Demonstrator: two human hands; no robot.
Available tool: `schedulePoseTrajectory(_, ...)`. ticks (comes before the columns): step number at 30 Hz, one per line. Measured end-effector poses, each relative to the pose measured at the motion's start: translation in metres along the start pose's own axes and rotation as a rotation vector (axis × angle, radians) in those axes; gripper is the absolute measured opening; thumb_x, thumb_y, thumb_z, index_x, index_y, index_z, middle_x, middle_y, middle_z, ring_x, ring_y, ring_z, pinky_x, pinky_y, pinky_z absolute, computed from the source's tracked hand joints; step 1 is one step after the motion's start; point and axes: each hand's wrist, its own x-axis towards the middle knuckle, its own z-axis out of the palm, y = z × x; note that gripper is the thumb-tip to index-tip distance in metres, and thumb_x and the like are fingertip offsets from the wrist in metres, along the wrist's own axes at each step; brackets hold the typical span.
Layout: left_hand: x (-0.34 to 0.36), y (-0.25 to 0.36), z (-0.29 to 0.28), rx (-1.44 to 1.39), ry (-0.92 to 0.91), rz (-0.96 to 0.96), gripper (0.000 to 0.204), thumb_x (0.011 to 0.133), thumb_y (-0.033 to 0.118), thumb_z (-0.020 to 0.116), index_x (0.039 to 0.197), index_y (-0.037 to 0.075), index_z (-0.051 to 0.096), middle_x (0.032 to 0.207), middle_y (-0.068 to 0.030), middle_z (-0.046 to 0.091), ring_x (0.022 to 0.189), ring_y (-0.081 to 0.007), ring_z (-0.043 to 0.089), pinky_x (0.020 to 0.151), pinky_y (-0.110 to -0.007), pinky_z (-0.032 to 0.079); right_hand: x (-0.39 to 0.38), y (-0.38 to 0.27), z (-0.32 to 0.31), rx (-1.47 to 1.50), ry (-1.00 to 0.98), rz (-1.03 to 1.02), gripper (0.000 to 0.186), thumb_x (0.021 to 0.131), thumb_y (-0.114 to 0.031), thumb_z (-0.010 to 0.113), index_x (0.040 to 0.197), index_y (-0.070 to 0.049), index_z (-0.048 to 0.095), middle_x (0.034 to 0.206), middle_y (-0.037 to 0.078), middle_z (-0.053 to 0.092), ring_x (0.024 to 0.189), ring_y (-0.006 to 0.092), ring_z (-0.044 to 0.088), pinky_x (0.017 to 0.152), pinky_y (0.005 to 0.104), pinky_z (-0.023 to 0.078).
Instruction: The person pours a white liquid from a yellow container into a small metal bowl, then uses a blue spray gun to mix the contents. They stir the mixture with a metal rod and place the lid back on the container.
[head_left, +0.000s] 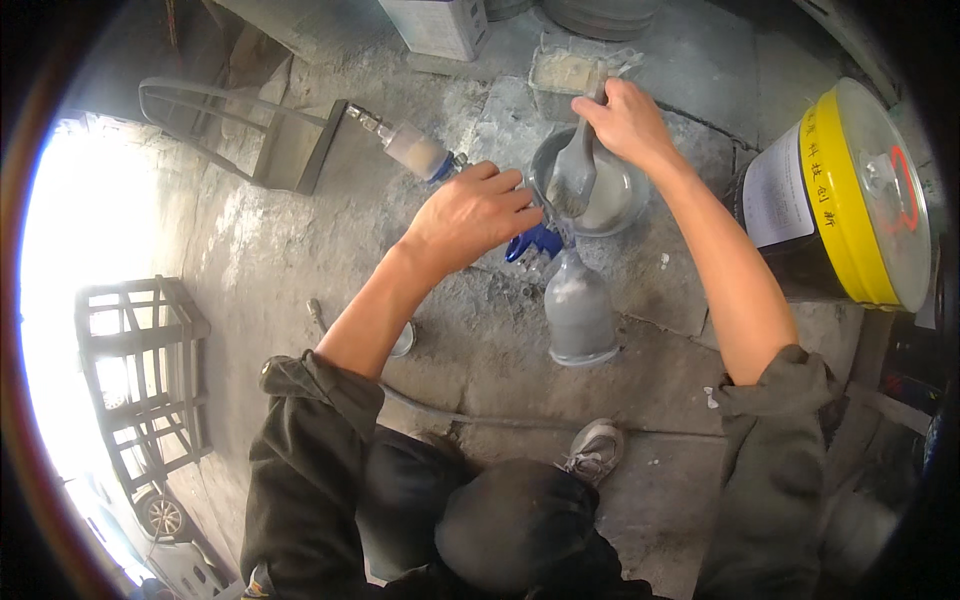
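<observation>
My left hand (pixel 475 213) is closed on a blue and silver spray gun (pixel 533 240), with a clear-bodied cylindrical fitting (pixel 415 150) sticking out beyond it to the upper left. A grey-coated, bell-shaped cup (pixel 582 322) is at the gun’s lower end; whether they are joined is unclear. My right hand (pixel 625 122) grips the handle of a grey-coated brush or spatula (pixel 575 170), its head down at the near side of a metal bowl (pixel 615 200) of pale material, close to the gun. The gun partly hides behind my left fingers.
A yellow-and-black pail (pixel 860 200) is at right. A crusted tray (pixel 563 72), white can (pixel 432 25) and metal stand (pixel 285 150) lie beyond my hands. A hose (pixel 450 415) crosses the concrete floor (pixel 250 240) near my shoe (pixel 595 450). A slatted frame (pixel 140 380) is at left.
</observation>
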Motion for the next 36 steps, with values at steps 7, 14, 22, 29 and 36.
schedulePoseTrajectory(7, -0.009, -0.005, 0.001, 0.014, 0.024, 0.013, 0.015, 0.068, 0.012, 0.066, 0.081, 0.013, 0.059, 0.079, 0.0019, 0.056, 0.087, -0.0168, 0.058, 0.079, -0.029, 0.048, -0.005, 0.014, 0.006, -0.025, 0.039, 0.036, 0.042, 0.085, -0.037, 0.062, 0.091, 0.005, 0.066, 0.089, 0.025, 0.069, 0.083, 0.0427, 0.066, 0.075, 0.0489, 0.051)
schedulePoseTrajectory(14, -0.062, -0.02, -0.004, -0.146, -0.053, -0.297, 0.02, 0.068, 0.001, 0.065, 0.085, 0.012, 0.066, 0.085, -0.0004, 0.065, 0.092, -0.0213, 0.059, 0.08, -0.035, 0.048, -0.043, 0.047, -0.001, 0.254, -0.076, 0.218, 0.034, 0.085, -0.035, 0.073, 0.093, -0.001, 0.069, 0.075, 0.012, 0.071, 0.067, 0.0226, 0.068, 0.063, 0.0347, 0.051)
schedulePoseTrajectory(22, -0.134, -0.018, 0.006, -0.644, -0.106, -0.966, 0.021, 0.075, 0.005, 0.068, 0.094, 0.014, 0.066, 0.082, -0.0112, 0.065, 0.08, -0.0315, 0.064, 0.071, -0.039, 0.05, -0.079, 0.072, -0.006, 0.586, -0.16, 0.463, 0.03, 0.085, -0.025, 0.075, 0.102, -0.001, 0.068, 0.079, 0.005, 0.069, 0.068, 0.013, 0.064, 0.06, 0.029, 0.052)
schedulePoseTrajectory(29, -0.177, 0.027, 0.004, -1.018, 0.062, -1.011, 0.032, 0.071, -0.007, 0.07, 0.099, 0.005, 0.059, 0.082, -0.0055, 0.064, 0.078, -0.0146, 0.06, 0.071, -0.03, 0.047, -0.118, 0.019, -0.091, 0.236, 0.301, -0.023, 0.04, 0.084, -0.013, 0.072, 0.121, -0.005, 0.06, 0.117, 0.012, 0.065, 0.103, 0.0205, 0.063, 0.085, 0.0329, 0.05)
schedulePoseTrajectory(36, -0.208, 0.077, 0.009, -1.042, 0.215, -0.896, 0.034, 0.071, -0.002, 0.07, 0.103, 0.002, 0.06, 0.093, -0.0159, 0.062, 0.086, -0.0338, 0.06, 0.078, -0.037, 0.048, -0.128, 0.01, -0.258, -0.185, 0.532, -0.062, 0.025, 0.09, -0.01, 0.066, 0.114, -0.004, 0.065, 0.116, 0.009, 0.068, 0.102, 0.0214, 0.065, 0.082, 0.0349, 0.052)
